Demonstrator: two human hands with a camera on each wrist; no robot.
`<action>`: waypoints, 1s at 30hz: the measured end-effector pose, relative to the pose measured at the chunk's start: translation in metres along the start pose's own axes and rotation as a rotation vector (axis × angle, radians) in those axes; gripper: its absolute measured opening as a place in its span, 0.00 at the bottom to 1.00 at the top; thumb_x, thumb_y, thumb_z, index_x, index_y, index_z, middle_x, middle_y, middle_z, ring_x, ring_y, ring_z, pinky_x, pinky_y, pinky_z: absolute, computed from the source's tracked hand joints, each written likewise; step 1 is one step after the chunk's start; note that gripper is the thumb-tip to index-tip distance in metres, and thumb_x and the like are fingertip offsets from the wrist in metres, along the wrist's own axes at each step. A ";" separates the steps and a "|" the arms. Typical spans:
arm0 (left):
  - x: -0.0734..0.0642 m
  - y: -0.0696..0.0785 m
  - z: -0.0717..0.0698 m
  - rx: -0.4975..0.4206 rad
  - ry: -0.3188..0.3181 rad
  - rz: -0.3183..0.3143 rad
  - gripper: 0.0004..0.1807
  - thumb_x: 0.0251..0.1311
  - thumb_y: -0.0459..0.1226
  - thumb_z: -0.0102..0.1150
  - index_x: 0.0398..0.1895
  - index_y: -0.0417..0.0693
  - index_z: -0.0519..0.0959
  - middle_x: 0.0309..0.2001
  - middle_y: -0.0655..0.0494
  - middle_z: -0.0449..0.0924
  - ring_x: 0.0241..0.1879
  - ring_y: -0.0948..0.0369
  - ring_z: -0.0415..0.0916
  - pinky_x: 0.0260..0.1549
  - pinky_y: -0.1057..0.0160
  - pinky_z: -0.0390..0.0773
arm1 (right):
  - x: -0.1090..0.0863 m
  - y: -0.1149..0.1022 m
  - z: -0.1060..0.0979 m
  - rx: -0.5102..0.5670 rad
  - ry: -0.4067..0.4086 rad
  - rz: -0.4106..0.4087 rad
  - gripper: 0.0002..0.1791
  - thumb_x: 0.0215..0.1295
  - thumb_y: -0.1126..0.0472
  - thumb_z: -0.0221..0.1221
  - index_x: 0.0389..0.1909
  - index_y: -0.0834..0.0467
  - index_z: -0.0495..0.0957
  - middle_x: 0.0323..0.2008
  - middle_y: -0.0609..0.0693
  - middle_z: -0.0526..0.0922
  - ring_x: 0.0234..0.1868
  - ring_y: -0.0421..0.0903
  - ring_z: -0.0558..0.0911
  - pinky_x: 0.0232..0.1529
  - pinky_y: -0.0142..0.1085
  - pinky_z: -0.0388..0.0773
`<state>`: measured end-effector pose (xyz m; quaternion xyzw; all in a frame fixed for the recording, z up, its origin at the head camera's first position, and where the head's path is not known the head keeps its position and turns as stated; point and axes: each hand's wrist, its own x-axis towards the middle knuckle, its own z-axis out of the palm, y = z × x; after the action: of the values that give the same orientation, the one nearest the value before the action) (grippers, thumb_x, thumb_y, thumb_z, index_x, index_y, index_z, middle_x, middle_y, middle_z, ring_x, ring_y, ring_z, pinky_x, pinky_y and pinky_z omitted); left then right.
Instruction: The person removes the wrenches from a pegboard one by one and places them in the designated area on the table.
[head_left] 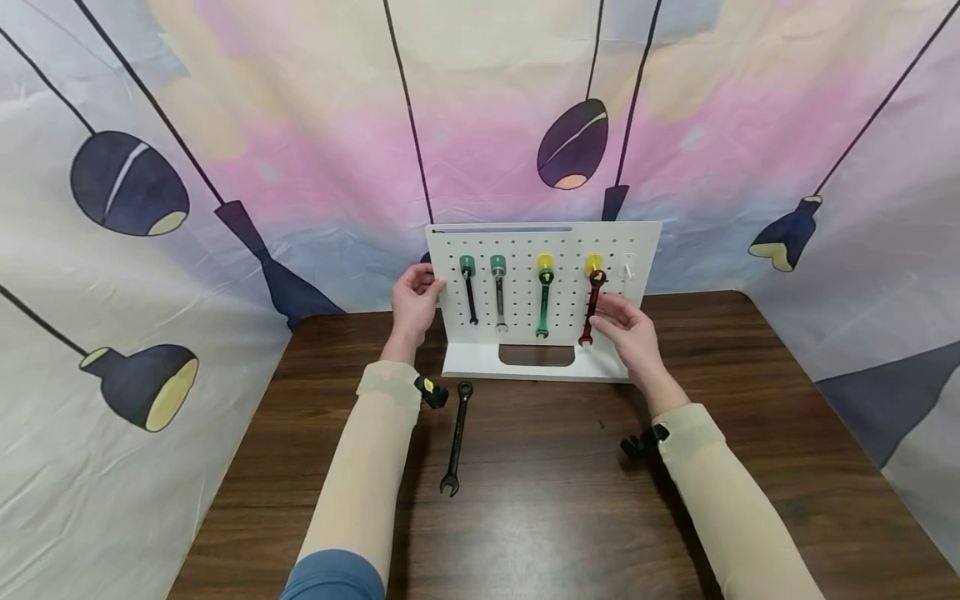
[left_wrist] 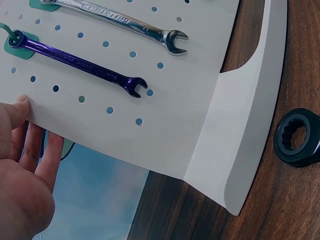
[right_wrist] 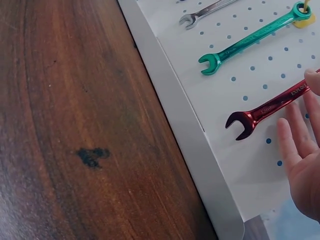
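Observation:
A white pegboard stand (head_left: 487, 360) holds several combination wrenches on hooks. My left hand (head_left: 414, 302) grips its left edge, thumb in front and fingers behind, as the left wrist view (left_wrist: 25, 165) shows. A dark purple wrench (left_wrist: 80, 62) hangs nearest that hand, then a silver wrench (head_left: 500, 302) and a green wrench (head_left: 543, 307). At the right, a red wrench (head_left: 592, 310) hangs by its ring end at a yellow hook (head_left: 594, 262). My right hand (head_left: 628, 333) pinches the red wrench's shaft, with the thumb across it (right_wrist: 312, 82) and the fingers beside the board.
A black wrench (head_left: 457, 442) lies on the brown wooden table (head_left: 540, 492) in front of the stand, open end toward me. A white hook (head_left: 627, 268) at the board's far right bears no wrench. Behind the table hangs a printed cloth (head_left: 315, 100).

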<state>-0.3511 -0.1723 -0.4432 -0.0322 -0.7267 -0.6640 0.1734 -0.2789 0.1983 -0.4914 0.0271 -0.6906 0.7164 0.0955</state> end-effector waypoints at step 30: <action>0.000 0.001 0.000 -0.010 0.000 -0.008 0.11 0.71 0.29 0.68 0.53 0.40 0.82 0.41 0.55 0.82 0.39 0.61 0.78 0.38 0.63 0.78 | 0.006 0.000 0.005 -0.052 0.022 0.015 0.23 0.73 0.66 0.69 0.65 0.68 0.78 0.48 0.40 0.86 0.52 0.36 0.83 0.54 0.27 0.79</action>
<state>-0.3508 -0.1719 -0.4424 -0.0300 -0.7234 -0.6684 0.1705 -0.2850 0.1941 -0.4899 0.0113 -0.7081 0.6991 0.0984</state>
